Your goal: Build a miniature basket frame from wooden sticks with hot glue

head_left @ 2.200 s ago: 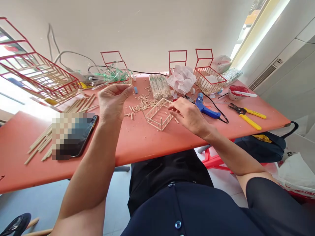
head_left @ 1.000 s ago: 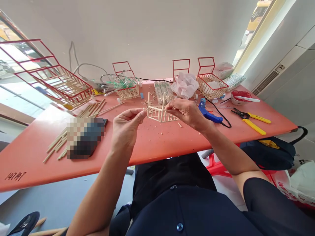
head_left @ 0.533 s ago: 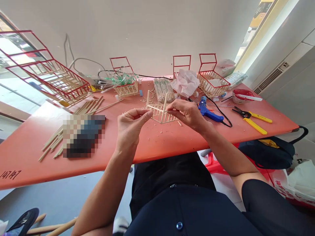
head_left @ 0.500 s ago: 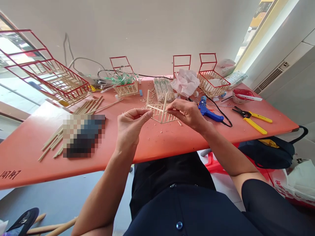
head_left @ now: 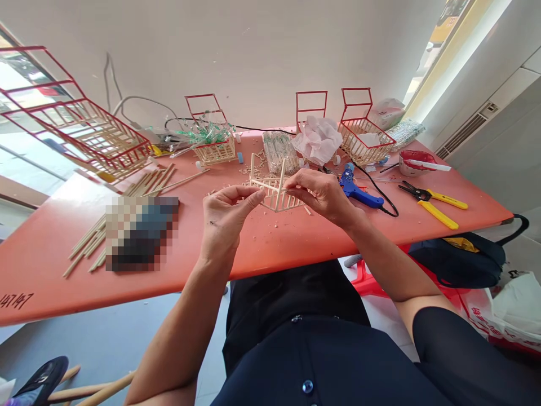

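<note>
Stick frame [head_left: 278, 203] on the counter [head_left: 270, 251]: the right hand [head_left: 327, 194] appears to grip the right post [head_left: 283, 171] between closed thumb and forefinger, while the left hand [head_left: 224, 221] is pinched tight beside the crossbar [head_left: 264, 185], and from here I cannot tell what, if anything, it holds. Slenderness is the likely weakness: uneven pressure from either hand could skew or snap the frame, and an outward slip of the right might nudge the nearby glue gun [head_left: 359, 194].
</note>
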Demonstrator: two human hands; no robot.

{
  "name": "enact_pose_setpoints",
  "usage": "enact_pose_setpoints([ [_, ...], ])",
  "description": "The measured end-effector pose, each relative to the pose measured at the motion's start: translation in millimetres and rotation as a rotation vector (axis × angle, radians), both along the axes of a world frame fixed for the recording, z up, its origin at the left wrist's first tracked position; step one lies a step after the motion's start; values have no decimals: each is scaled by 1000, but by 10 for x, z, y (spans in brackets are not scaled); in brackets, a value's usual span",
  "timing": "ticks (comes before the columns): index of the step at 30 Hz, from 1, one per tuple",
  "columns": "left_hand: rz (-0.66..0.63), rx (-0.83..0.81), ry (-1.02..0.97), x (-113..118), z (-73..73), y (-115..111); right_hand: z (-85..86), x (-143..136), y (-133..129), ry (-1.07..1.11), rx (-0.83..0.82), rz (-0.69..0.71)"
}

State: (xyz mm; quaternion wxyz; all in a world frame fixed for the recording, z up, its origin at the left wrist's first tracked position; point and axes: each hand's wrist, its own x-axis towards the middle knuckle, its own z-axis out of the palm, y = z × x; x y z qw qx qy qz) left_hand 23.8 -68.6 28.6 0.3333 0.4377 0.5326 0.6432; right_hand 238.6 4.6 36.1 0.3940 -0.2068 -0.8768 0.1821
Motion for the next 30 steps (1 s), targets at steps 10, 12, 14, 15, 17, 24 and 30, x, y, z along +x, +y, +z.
enact_pose_setpoints([
  [10, 5, -48, 78, 24, 42, -29, 0, -1, -2, 10, 5, 9],
  [12, 12, -56, 106, 29, 58, -38, -1, -3, -1, 7, 1, 5],
  [14, 19, -60, 128, 31, 69, -44, -4, -6, 3, -3, -3, -4],
  [15, 22, -62, 136, 31, 73, -45, -6, -7, 4, -6, -2, -5],
  [17, 21, -63, 146, 29, 75, -44, -8, -8, 7, -7, 4, -3],
  [24, -18, -61, 160, 23, 89, -20, -9, 1, 1, -21, 10, -12],
  [30, -22, -58, 224, -22, 77, 16, -9, -1, -1, 11, 29, 14],
])
